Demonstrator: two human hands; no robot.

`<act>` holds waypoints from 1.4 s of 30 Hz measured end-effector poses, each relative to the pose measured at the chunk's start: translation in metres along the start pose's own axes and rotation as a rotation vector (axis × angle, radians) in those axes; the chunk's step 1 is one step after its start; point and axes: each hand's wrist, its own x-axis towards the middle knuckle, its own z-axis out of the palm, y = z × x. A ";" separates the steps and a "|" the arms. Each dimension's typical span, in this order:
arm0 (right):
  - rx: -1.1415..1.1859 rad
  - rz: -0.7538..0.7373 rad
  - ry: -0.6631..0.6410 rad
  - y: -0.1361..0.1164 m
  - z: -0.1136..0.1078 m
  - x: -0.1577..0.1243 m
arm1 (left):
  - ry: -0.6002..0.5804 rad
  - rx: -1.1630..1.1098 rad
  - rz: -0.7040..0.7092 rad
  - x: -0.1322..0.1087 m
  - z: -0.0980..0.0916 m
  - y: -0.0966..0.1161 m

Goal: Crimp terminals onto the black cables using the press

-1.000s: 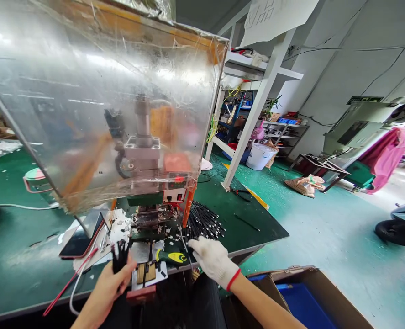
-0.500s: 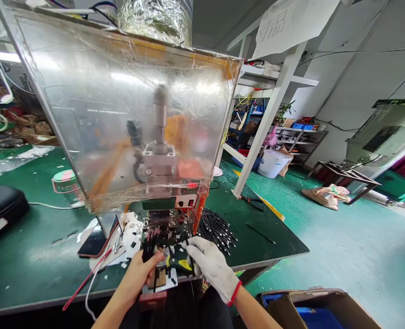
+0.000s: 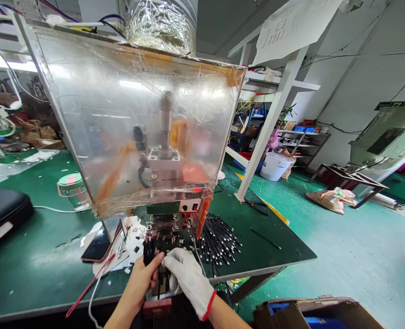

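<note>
My bare left hand is closed round a bundle of black cables whose thin reddish wire ends point up toward the machine. My right hand, in a white glove with a red cuff, touches or nearly touches the left fingertips. Its fingers are bent together; what they hold, if anything, is hidden. Below both hands is a small fixture with a red block at its front. To the right of the machine's orange post lies a fanned pile of black cables.
A phone, a red tie and white scraps lie left of the hands. Farther left are a lidded jar and a black case. A clear shield hangs before the machine. A cardboard box stands lower right.
My gloved hand has moved left, from beside the cable pile to my left hand. The yellow-and-black tool near it is no longer visible. The whole view has shifted slightly.
</note>
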 end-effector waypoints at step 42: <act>-0.491 -0.133 -0.087 -0.072 -0.030 -0.028 | -0.169 0.217 -0.068 -0.056 -0.067 0.016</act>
